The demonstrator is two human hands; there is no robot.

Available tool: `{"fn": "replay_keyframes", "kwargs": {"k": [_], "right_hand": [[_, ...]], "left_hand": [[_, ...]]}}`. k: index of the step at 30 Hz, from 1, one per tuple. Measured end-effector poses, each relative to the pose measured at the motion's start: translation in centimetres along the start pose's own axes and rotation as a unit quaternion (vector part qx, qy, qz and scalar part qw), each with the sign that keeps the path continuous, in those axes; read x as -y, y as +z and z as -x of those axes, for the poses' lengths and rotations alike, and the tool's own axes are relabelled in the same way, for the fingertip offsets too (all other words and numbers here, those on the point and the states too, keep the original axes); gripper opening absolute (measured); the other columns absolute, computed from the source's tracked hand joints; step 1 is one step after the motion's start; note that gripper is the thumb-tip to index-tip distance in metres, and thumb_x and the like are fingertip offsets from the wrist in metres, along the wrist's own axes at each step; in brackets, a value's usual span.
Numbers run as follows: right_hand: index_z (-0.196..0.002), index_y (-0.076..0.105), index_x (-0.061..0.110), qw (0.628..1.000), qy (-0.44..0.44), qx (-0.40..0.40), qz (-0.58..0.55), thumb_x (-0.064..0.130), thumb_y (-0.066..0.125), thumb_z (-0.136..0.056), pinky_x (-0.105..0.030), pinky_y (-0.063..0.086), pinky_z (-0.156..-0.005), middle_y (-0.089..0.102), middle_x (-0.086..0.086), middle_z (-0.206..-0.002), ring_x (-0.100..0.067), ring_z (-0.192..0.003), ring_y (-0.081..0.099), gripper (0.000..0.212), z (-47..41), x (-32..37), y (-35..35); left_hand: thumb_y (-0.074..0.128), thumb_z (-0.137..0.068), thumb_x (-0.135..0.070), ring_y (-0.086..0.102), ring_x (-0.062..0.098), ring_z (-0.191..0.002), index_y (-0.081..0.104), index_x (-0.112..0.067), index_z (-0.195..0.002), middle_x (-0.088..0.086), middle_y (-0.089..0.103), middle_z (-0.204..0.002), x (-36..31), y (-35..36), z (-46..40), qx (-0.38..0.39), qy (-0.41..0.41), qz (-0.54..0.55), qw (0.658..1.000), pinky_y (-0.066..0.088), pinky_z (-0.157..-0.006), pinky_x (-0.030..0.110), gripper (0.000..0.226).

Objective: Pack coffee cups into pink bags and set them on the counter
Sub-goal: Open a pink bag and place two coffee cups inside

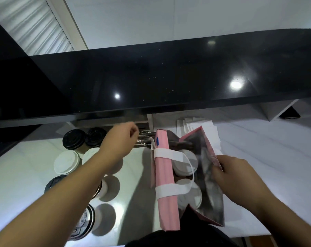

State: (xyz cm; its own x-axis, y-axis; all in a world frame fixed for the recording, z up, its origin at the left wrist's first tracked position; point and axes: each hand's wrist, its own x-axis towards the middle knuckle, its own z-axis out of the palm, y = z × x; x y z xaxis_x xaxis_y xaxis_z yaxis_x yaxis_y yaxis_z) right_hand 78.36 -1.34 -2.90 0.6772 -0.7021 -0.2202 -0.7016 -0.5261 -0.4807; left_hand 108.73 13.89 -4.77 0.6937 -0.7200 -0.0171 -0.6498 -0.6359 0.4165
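Note:
A pink paper bag (164, 177) with white handles stands open on the white worktop, two white-lidded coffee cups (186, 162) inside it. My right hand (229, 172) grips the bag's right rim and holds it open. My left hand (121, 139), fingers curled, hovers over the metal cutlery (145, 138) left of the bag; whether it holds any is hidden. Several more cups stand at left, some with black lids (74, 139), some with white lids (66, 162).
A raised black counter (169, 77) runs across above the worktop. White papers or flat bags (211, 131) lie behind the pink bag. A dark device (291, 114) sits under the counter at far right. The white worktop (267, 157) extends to the right.

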Motion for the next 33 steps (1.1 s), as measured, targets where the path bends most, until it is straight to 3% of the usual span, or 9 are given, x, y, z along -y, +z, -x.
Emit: {"fn": "replay_keyframes", "kwargs": {"k": [2,5,8,11,13,17,23,26,33], "right_hand": [[-0.061,0.048,0.024,1.000,0.006,0.013,0.008,0.043,0.041,-0.103,-0.022,0.031,-0.045,0.062,0.016,-0.060,-0.011,-0.047,0.051,0.046,0.0,0.3,0.1],[-0.061,0.049,0.029,1.000,0.017,0.014,0.007,0.051,0.036,-0.099,-0.018,0.028,-0.044,0.059,0.036,-0.066,-0.006,-0.052,0.057,0.046,0.1,0.9,0.1],[-0.060,0.048,0.030,1.000,0.006,0.003,-0.001,0.051,0.039,-0.097,-0.019,0.029,-0.045,0.060,0.033,-0.066,0.002,-0.062,0.058,0.044,0.2,1.1,0.2],[-0.060,0.051,0.028,1.000,0.020,0.011,-0.012,0.048,0.041,-0.097,-0.022,0.032,-0.045,0.062,0.023,-0.061,-0.003,-0.054,0.057,0.043,0.2,1.4,0.1],[-0.060,0.049,0.026,1.000,0.018,0.004,-0.005,0.047,0.041,-0.096,-0.022,0.030,-0.044,0.061,0.021,-0.060,-0.006,-0.052,0.055,0.042,0.3,1.5,0.1],[-0.060,0.046,0.024,1.000,0.024,-0.008,0.013,0.038,0.048,-0.097,-0.029,0.031,-0.044,0.060,0.018,-0.061,-0.010,-0.054,0.054,0.039,0.3,1.5,0.4],[-0.063,0.051,0.027,0.999,0.038,-0.007,0.011,0.044,0.042,-0.093,-0.028,0.034,-0.044,0.063,0.021,-0.068,-0.009,-0.060,0.059,0.036,0.4,1.7,0.5],[-0.062,0.050,0.028,0.999,0.037,-0.007,0.009,0.043,0.043,-0.094,-0.026,0.032,-0.044,0.063,0.023,-0.069,-0.008,-0.061,0.059,0.036,0.5,1.6,0.5],[-0.065,0.050,0.021,0.999,0.032,-0.007,0.009,0.037,0.047,-0.098,-0.029,0.031,-0.046,0.062,0.009,-0.067,-0.018,-0.057,0.054,0.037,0.6,1.1,0.7]], "left_hand": [[0.058,-0.099,-0.020,0.068,0.021,-0.091,0.073,-0.024,-0.102,-0.004,0.074,-0.099,2.7,2.7,-1.5,0.060,-0.006,-0.086,0.994,0.055,-0.077,0.037,0.016],[0.059,-0.096,-0.014,0.068,0.024,-0.085,0.075,-0.023,-0.096,0.001,0.074,-0.095,4.3,6.4,-3.7,0.125,0.008,-0.128,0.984,0.045,-0.067,0.030,0.019],[0.060,-0.096,-0.013,0.065,0.025,-0.087,0.074,-0.021,-0.102,0.006,0.070,-0.100,4.6,9.4,-5.6,0.179,0.036,-0.168,0.969,0.048,-0.071,0.032,0.017],[0.058,-0.097,-0.013,0.063,0.027,-0.106,0.071,-0.021,-0.113,0.006,0.064,-0.113,5.6,11.9,-6.5,0.160,0.096,-0.201,0.962,0.054,-0.089,0.039,0.023],[0.059,-0.095,-0.010,0.060,0.027,-0.112,0.068,-0.020,-0.120,0.005,0.063,-0.118,6.5,13.1,-6.5,0.133,0.117,-0.210,0.961,0.053,-0.093,0.041,0.028],[0.059,-0.091,-0.007,0.060,0.029,-0.112,0.066,-0.016,-0.121,0.007,0.065,-0.118,7.3,14.4,-6.8,0.098,0.157,-0.231,0.955,0.048,-0.090,0.040,0.033],[0.055,-0.094,-0.012,0.058,0.031,-0.113,0.066,-0.015,-0.119,0.008,0.066,-0.118,7.0,14.5,-7.3,0.133,0.160,-0.240,0.948,0.046,-0.091,0.040,0.028],[0.054,-0.095,-0.013,0.063,0.033,-0.109,0.067,-0.015,-0.116,0.010,0.068,-0.117,7.2,14.4,-7.3,0.146,0.156,-0.238,0.947,0.048,-0.085,0.038,0.025],[0.056,-0.095,-0.006,0.064,0.033,-0.107,0.068,-0.012,-0.116,0.012,0.065,-0.116,7.4,14.4,-7.3,0.169,0.151,-0.222,0.948,0.054,-0.085,0.041,0.026]]}}
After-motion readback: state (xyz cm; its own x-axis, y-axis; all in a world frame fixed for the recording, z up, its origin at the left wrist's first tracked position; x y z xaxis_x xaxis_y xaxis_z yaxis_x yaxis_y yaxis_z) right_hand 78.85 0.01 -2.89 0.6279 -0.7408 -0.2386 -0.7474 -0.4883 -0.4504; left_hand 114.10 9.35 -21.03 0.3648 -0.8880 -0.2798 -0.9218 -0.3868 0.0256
